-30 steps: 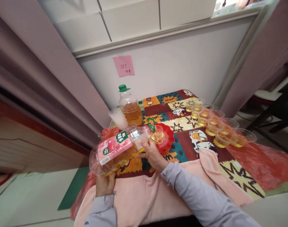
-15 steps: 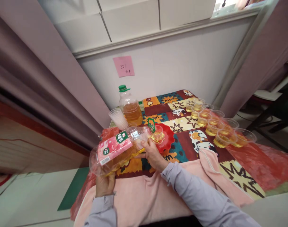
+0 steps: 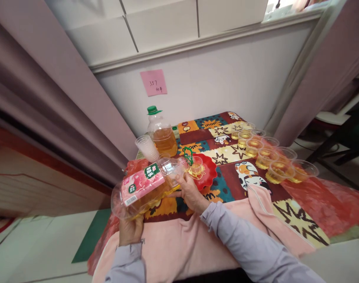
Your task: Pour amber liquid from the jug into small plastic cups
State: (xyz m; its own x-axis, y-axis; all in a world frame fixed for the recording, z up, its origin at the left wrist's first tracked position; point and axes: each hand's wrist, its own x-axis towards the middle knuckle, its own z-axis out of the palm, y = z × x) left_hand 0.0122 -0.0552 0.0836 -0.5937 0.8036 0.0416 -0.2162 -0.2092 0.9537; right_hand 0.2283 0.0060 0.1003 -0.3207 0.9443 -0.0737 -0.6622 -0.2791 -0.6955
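A large clear juice bottle (image 3: 145, 182) with a pink label lies tilted across both hands, its mouth pointing right. My left hand (image 3: 131, 230) supports it from below near the base; part of the fingers is hidden behind the bottle. Around the neck, my right hand (image 3: 191, 192) grips the bottle. At the mouth stands a clear plastic cup (image 3: 196, 165) with some yellow juice, on a red scalloped plate (image 3: 208, 175). A green ring-like strip (image 3: 188, 156) hangs by the bottle's mouth.
Behind the bottle are a second jug of juice (image 3: 164, 137) with a green cap and a stack of plastic cups (image 3: 146, 148). Rows of juice-filled cups (image 3: 267, 157) stand at the right. A pink towel (image 3: 173, 243) covers the table's near edge; red plastic film (image 3: 329, 196) hangs at the right.
Almost nothing differs; the bottle and both hands hold the same tilted position over the cup. The view has shifted very slightly.
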